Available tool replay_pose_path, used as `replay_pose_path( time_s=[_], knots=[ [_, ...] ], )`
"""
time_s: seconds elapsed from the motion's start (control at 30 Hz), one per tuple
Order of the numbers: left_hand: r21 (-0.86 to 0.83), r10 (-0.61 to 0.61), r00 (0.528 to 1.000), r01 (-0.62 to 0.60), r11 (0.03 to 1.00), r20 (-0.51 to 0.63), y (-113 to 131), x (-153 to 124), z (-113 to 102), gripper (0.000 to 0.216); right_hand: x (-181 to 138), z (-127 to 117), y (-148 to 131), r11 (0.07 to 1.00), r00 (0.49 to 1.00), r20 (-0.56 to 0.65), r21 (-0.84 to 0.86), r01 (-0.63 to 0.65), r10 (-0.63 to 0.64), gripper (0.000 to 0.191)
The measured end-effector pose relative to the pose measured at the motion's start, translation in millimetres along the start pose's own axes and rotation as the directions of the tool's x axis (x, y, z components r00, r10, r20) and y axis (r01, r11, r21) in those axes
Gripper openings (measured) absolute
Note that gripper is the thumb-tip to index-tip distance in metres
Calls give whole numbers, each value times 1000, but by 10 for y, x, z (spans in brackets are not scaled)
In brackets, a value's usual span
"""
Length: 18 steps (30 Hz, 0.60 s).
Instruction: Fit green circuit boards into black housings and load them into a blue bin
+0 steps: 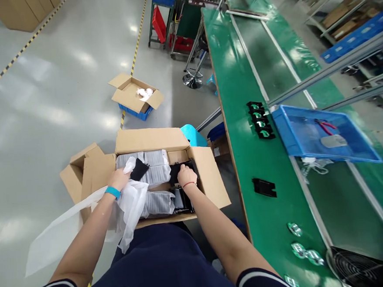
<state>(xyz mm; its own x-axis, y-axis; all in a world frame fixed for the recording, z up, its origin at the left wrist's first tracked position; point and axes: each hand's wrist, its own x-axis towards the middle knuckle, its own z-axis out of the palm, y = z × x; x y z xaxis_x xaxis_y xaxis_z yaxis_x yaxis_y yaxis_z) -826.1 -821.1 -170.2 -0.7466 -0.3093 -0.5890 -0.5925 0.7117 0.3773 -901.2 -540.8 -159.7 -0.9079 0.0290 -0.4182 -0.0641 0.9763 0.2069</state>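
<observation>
An open cardboard box (152, 139) stands before me, holding several stacks of wrapped parts (155, 163) in thin translucent sheeting. My left hand (119, 179), with a blue wristband, is closed on a crumpled white wrapping sheet (134, 195) that trails to the left out of the box. Beside those fingers lies a flat black plastic part (139, 169); whether they also grip it I cannot tell. My right hand (186, 175) reaches into the box's right end, its fingers curled at a black plastic part (174, 173). More black parts show below that hand.
Along the right runs a green-topped workbench (235, 70). On it are a row of black parts (260, 120), a single black part (264, 187), a blue tray (321, 130) with red-handled pliers (325, 126), and a fan (357, 265). Another open carton (127, 93) sits beyond my box.
</observation>
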Motion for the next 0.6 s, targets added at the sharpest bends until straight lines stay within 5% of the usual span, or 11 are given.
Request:
replay_pose_path(
  time_s=[0.27,0.47,0.6],
  knots=[
    [-68,-76,993,70,995,-87,-34,-58,6,38,110,44,34,998,998,8,20,61,-62,36],
    [-312,-232,938,147,939,-256,48,-286,13,39,153,-60,17,968,970,-25,67,242,-241,32],
    [-527,-270,928,100,844,-257,245,-482,166,36,-17,-163,113,922,923,-62,52,383,-379,32]
  ],
)
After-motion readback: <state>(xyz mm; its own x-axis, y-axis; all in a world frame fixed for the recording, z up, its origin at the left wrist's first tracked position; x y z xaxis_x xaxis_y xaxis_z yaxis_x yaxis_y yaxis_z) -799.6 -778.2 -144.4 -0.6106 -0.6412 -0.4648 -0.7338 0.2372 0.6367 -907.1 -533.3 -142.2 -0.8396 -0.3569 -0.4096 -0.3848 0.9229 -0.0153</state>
